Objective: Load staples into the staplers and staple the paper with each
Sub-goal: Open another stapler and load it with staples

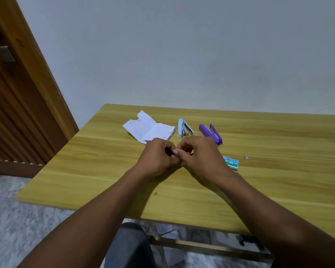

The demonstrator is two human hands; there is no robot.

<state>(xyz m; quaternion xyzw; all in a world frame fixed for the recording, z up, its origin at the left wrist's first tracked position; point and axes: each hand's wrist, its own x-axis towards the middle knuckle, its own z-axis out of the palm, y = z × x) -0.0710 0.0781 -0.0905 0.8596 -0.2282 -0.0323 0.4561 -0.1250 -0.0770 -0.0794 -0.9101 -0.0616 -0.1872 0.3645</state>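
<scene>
My left hand and my right hand meet at the table's middle. The left is closed around a small dark object that is mostly hidden. The right hand's fingertips pinch at the same object, and what it is cannot be told. Just behind the hands a light blue stapler lies opened up. To its right lies a purple stapler, also opened. A creased white paper with several staples in it lies at the back left. A green staple box sits beside my right wrist.
A tiny loose bit of staples lies right of the box. The wooden table ends near my lap. A brown door stands to the left and a plain wall behind.
</scene>
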